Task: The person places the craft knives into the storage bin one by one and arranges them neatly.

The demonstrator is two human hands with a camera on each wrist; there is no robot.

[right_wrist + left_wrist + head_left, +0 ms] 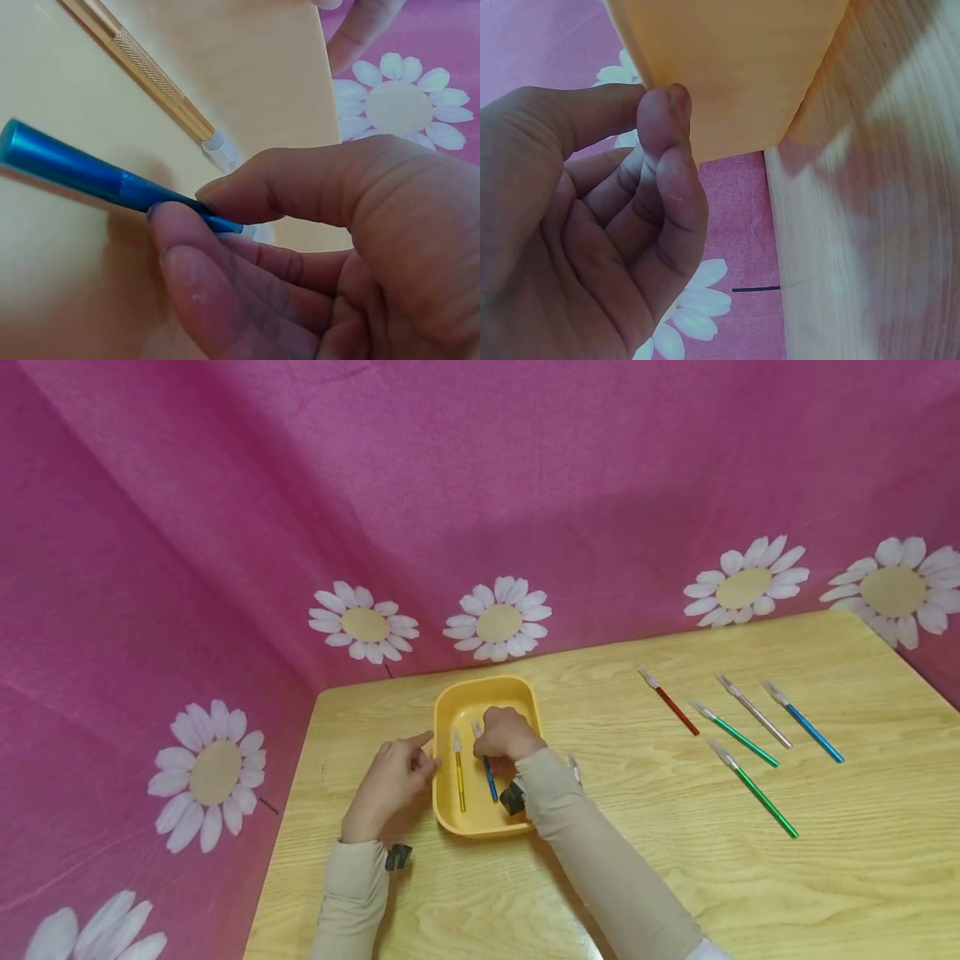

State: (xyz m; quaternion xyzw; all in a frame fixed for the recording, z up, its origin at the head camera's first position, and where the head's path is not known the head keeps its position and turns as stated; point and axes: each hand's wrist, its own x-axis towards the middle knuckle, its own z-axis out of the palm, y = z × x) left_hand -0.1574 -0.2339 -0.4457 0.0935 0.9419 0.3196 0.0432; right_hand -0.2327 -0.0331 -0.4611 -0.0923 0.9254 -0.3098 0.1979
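My right hand (508, 735) reaches into a yellow tray (487, 830) and pinches a blue craft knife (90, 169) between thumb and fingertips. The knife's clear capped end points away from me; its back end is tilted up in the right wrist view. Beside it, a gold craft knife (461, 781) lies lengthwise on the tray floor. My left hand (390, 785) is at the tray's left side, its fingertips (660, 120) touching the outer wall by the rim. Its index finger is stretched out, the other fingers loosely bent.
On the wooden table (615, 710) to the right lie a red knife (678, 710), a pink one (759, 714), two green ones and a blue one (813, 731). Another capped tip (574, 768) shows past my right sleeve. A pink flowered cloth (480, 485) hangs behind and left.
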